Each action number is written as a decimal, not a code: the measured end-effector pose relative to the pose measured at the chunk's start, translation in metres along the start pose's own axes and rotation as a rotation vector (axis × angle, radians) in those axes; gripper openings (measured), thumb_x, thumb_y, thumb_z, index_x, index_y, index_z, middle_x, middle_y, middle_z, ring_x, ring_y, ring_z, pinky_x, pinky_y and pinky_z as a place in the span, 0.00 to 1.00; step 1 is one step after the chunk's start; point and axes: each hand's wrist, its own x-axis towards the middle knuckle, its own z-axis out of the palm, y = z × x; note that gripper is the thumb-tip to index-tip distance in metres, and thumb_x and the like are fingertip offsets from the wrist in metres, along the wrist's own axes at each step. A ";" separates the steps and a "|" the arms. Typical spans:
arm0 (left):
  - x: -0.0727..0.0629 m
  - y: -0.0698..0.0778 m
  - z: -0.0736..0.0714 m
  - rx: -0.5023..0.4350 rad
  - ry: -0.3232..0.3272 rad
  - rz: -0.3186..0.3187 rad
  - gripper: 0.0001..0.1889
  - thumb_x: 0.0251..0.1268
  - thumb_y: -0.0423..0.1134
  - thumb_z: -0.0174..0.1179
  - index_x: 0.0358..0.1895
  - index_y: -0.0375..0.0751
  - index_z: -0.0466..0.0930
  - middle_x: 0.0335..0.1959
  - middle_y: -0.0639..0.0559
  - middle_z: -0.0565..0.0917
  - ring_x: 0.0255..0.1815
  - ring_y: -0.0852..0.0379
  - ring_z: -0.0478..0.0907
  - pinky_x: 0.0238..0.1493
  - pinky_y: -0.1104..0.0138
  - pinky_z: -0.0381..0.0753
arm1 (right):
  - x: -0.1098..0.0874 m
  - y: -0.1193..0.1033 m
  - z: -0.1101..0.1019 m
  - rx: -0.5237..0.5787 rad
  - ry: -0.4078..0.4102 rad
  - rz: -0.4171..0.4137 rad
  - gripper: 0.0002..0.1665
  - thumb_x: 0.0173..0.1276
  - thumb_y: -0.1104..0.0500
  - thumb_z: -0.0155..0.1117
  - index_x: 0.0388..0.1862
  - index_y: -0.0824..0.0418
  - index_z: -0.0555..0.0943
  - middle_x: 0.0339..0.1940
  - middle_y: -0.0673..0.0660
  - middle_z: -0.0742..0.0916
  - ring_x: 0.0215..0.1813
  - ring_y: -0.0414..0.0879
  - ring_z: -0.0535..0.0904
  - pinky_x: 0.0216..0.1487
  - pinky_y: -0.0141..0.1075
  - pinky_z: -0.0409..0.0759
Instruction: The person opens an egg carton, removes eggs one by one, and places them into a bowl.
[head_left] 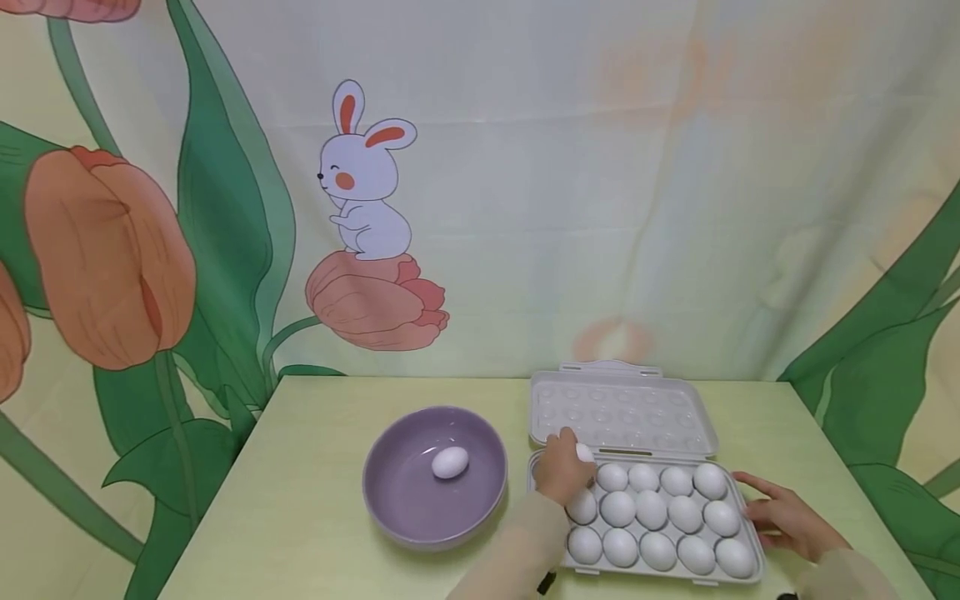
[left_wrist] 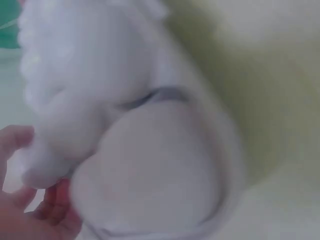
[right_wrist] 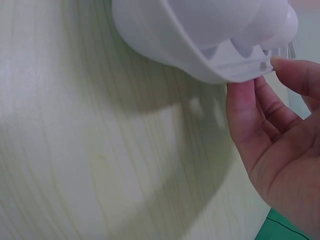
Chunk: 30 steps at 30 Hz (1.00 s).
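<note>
A white plastic egg carton (head_left: 637, 572) lies with its lid (head_left: 622, 410) folded back, filled with rows of white eggs (head_left: 652, 509). At the carton's back left corner, my left hand (head_left: 562, 469) pinches an egg (head_left: 584, 452); the left wrist view, blurred, shows thumb and fingers around this egg (left_wrist: 42, 162). My right hand (head_left: 795, 521) grips the carton's right edge, thumb at the rim and fingers beneath it in the right wrist view. Left of the carton stands a purple bowl (head_left: 390, 508) holding one white egg (head_left: 450, 462). The left hand hides part of the carton's left end.
Everything stands on a pale wood-grain table (head_left: 285, 483). Behind it hangs a cloth backdrop (head_left: 525, 208) printed with tulips and a rabbit. The open lid reaches close to the table's back edge.
</note>
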 end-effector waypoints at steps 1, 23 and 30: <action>0.001 0.001 -0.005 -0.037 -0.009 -0.002 0.18 0.38 0.41 0.65 0.33 0.40 0.69 0.27 0.48 0.73 0.25 0.54 0.71 0.24 0.64 0.69 | 0.000 0.000 0.000 0.001 -0.003 -0.002 0.40 0.60 0.63 0.53 0.69 0.62 0.46 0.31 0.52 0.79 0.31 0.44 0.74 0.33 0.38 0.74; 0.038 -0.033 -0.115 -0.167 -0.283 0.021 0.17 0.45 0.42 0.57 0.40 0.40 0.73 0.33 0.48 0.78 0.26 0.58 0.72 0.23 0.71 0.70 | -0.002 -0.001 0.002 0.018 -0.010 0.008 0.44 0.57 0.63 0.55 0.69 0.61 0.46 0.30 0.51 0.79 0.30 0.43 0.74 0.33 0.37 0.74; 0.034 -0.058 -0.153 -0.117 -0.318 -0.005 0.17 0.44 0.42 0.57 0.40 0.39 0.74 0.35 0.47 0.78 0.30 0.57 0.72 0.26 0.70 0.72 | -0.005 -0.004 0.003 0.016 -0.041 -0.011 0.44 0.59 0.62 0.54 0.69 0.62 0.43 0.31 0.50 0.79 0.31 0.43 0.75 0.34 0.37 0.75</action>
